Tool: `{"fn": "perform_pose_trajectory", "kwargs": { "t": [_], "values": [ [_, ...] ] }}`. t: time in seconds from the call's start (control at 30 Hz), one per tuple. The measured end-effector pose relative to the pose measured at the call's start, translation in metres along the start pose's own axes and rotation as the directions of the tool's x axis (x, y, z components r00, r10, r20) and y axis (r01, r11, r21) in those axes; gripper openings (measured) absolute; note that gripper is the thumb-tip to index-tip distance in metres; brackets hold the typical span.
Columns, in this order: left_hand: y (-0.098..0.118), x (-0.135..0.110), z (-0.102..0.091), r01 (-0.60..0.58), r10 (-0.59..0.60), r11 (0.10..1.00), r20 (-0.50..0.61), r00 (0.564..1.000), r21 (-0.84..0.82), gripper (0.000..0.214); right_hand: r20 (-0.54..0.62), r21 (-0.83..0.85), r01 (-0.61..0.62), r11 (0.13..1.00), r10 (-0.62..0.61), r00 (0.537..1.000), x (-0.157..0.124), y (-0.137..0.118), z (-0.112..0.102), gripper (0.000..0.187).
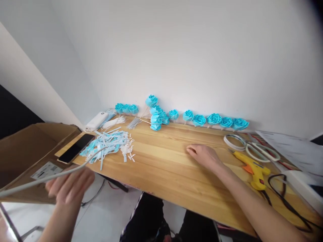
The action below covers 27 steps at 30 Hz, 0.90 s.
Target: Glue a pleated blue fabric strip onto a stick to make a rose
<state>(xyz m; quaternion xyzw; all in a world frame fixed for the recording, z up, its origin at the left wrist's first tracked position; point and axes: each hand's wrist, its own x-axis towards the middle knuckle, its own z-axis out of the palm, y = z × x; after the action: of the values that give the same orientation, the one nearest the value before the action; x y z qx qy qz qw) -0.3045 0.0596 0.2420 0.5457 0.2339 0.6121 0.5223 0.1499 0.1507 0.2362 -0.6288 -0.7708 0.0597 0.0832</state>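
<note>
My right hand (203, 155) rests on the wooden tabletop (156, 161) with its fingers curled in, and nothing shows in it. My left hand (72, 184) is off the table's front left edge, over a cardboard box (27, 148). Its fingers are bent and slightly blurred; what they hold, if anything, is hidden. A pale cable (54, 175) crosses the view in front of this hand; whether they touch I cannot tell. Beyond it lies a pile of blue and white strips (108, 144). Blue paper-like roses (199, 120) on thin sticks line the wall, several bunched together (156, 117).
A phone (75, 148) lies at the left edge, near a white device (97, 121). Thin wires (133, 123) lie at the back. On the right are a tape roll (234, 142), scissors (262, 152), a yellow glue gun (254, 169) with a black cord, and printed paper (292, 148).
</note>
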Motion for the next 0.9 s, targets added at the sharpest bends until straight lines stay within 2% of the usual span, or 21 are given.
{"fn": "perform_pose_trajectory", "kwargs": {
  "t": [0.07, 0.1, 0.13, 0.17, 0.2, 0.23, 0.27, 0.4, 0.47, 0.53, 0.6, 0.73, 0.9],
  "values": [
    [0.004, 0.021, -0.024, 0.003, 0.003, 1.000, -0.196, 0.981, 0.031, 0.031, 0.012, 0.072, -0.022, 0.997, 0.021, 1.000, 0.007, 0.000, 0.007, 0.025],
    [0.005, 0.036, -0.035, 0.045, 0.001, 0.991, -0.342, 0.940, 0.125, 0.030, 0.010, 0.103, -0.037, 0.994, 0.036, 0.999, 0.009, 0.001, 0.010, 0.024],
    [0.005, 0.054, -0.046, 0.106, 0.036, 0.950, -0.441, 0.897, 0.293, 0.029, 0.005, 0.131, -0.051, 0.990, 0.051, 0.999, 0.011, 0.002, 0.014, 0.023],
    [0.004, 0.072, -0.058, 0.220, 0.070, 0.831, -0.487, 0.871, 0.512, 0.030, -0.001, 0.156, -0.062, 0.986, 0.063, 0.998, 0.012, 0.004, 0.017, 0.023],
    [0.003, 0.091, -0.070, 0.321, 0.172, 0.617, -0.521, 0.836, 0.719, 0.035, -0.008, 0.178, -0.069, 0.982, 0.072, 0.997, 0.012, 0.006, 0.020, 0.023],
    [0.001, 0.110, -0.083, 0.426, 0.230, 0.313, -0.502, 0.833, 0.849, 0.042, -0.016, 0.198, -0.073, 0.978, 0.077, 0.997, 0.012, 0.008, 0.023, 0.023],
    [0.000, 0.127, -0.097, 0.468, 0.247, 0.192, -0.504, 0.828, 0.863, 0.043, -0.024, 0.212, -0.074, 0.975, 0.081, 0.996, 0.011, 0.010, 0.026, 0.023],
    [-0.009, 0.178, -0.152, 0.491, 0.164, -0.094, -0.473, 0.866, 0.866, 0.044, -0.048, 0.204, -0.096, 0.974, 0.107, 0.993, 0.006, 0.011, 0.032, 0.024],
    [-0.015, 0.195, -0.174, 0.504, 0.068, -0.256, -0.505, 0.861, 0.825, 0.050, -0.055, 0.188, -0.109, 0.976, 0.121, 0.991, 0.005, 0.010, 0.033, 0.025],
    [-0.024, 0.208, -0.190, 0.501, -0.002, -0.338, -0.533, 0.846, 0.797, 0.053, -0.064, 0.180, -0.111, 0.977, 0.124, 0.990, 0.005, 0.009, 0.034, 0.025],
    [-0.034, 0.220, -0.200, 0.459, -0.060, -0.401, -0.523, 0.850, 0.793, 0.058, -0.076, 0.174, -0.106, 0.979, 0.121, 0.990, 0.005, 0.008, 0.035, 0.025],
    [-0.050, 0.237, -0.205, 0.358, -0.115, -0.538, -0.487, 0.866, 0.763, 0.069, -0.070, 0.141, -0.138, 0.980, 0.149, 0.986, 0.007, 0.007, 0.036, 0.028],
    [-0.054, 0.242, -0.201, 0.434, -0.030, -0.475, -0.507, 0.861, 0.765, 0.072, -0.064, 0.126, -0.150, 0.981, 0.159, 0.985, 0.010, 0.007, 0.036, 0.030]
  ]
}}
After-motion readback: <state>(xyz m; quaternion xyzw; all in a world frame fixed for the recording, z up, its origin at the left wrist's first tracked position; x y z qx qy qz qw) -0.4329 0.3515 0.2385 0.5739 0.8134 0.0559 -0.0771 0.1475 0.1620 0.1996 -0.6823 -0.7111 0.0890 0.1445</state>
